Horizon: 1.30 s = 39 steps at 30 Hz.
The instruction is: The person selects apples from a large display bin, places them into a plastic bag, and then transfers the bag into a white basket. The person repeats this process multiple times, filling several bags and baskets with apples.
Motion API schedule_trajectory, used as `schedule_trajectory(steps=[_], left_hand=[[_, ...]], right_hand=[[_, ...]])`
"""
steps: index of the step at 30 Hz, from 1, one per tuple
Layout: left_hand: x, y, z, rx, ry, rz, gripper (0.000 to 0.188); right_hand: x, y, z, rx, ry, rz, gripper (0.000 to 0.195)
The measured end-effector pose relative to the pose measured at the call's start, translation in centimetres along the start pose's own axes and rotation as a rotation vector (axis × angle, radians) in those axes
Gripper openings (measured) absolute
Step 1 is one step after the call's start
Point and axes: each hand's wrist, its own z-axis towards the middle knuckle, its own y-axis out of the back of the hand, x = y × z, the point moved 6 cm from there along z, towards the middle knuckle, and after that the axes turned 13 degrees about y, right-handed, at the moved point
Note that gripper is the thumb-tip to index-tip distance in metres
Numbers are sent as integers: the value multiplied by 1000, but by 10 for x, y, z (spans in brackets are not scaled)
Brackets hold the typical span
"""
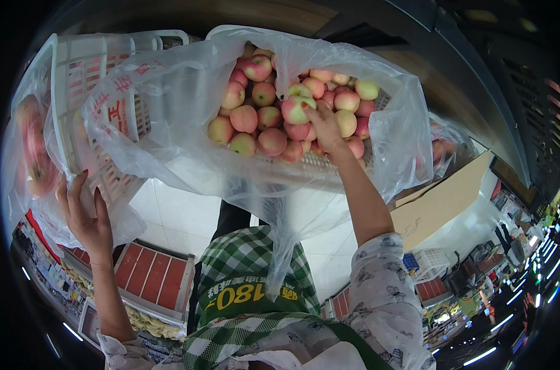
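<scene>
A pink and yellow-green apple is in my right hand, gripped at its right side above many others. A greener apple shows just beyond it; whether I hold that one too is unclear. Beneath lie red-yellow apples in a white plastic basket lined with a clear plastic bag. My left hand is at the near corner of a second white plastic basket on the left, fingers apart, against clear plastic. I cannot tell whether it touches the basket's rim.
Bagged apples sit in the left basket's outer side. A cardboard box stands to the right, with bagged fruit behind it. White floor tiles show below. A red-slatted display stand is at lower left.
</scene>
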Motion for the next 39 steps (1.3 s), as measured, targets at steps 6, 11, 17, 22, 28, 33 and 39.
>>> schedule_trajectory(steps=[6,11,17,22,28,33,39], left_hand=[[-4,-2,1,2,-11,-16,39],[-5,1,-1,3,4,-14,38],[-2,-2,1,10,-5,-7,38],[0,-2,-3,9,0,32,38],[-1,-3,-1,4,-40,64,37],[0,-3,-1,3,-39,51,36],[4,-2,-1,10,-26,55,37]], right_hand=[[7,-22,-14,32,266,-134,23],[-1,69,0,-379,-58,-398,42],[-88,132,41,-590,-308,-295,95],[-82,119,56,-533,-509,-394,78],[-104,71,47,-439,-290,291,62],[-69,51,25,-251,28,-92,63],[4,19,-2,182,290,-595,53]])
